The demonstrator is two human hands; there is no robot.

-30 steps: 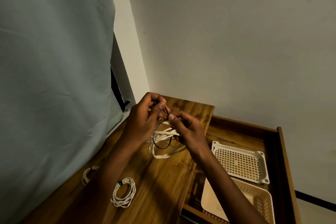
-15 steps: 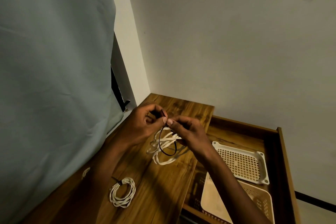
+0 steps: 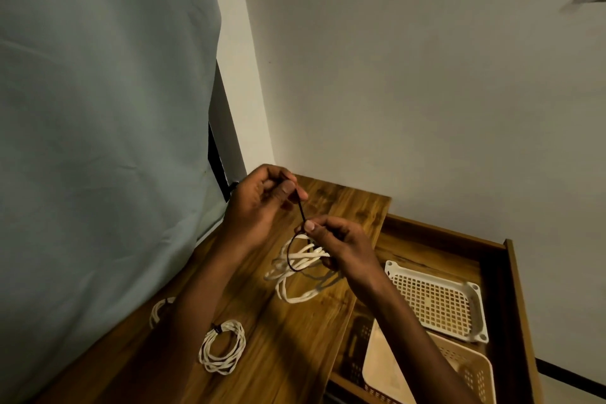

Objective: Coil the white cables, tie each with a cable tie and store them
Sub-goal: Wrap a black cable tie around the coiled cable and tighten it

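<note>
A loose coil of white cable (image 3: 296,275) hangs above the wooden table (image 3: 295,354), with a black cable tie (image 3: 290,259) looped around its strands. My right hand (image 3: 337,246) pinches the tie where the loop closes. My left hand (image 3: 259,203) pinches the tie's free tail, which is stretched up and to the left. A tied white coil (image 3: 223,346) lies on the table near the front. Another white coil (image 3: 160,310) lies to its left, partly hidden by my left forearm.
A white perforated tray (image 3: 436,300) and a beige basket (image 3: 465,371) sit in the lower wooden compartment (image 3: 518,305) to the right of the table. A pale curtain (image 3: 98,141) hangs along the left, and a plain wall stands behind.
My left hand has drawn the tie's tail up and to the left, away from my right hand. The black loop around the cable has grown smaller.
</note>
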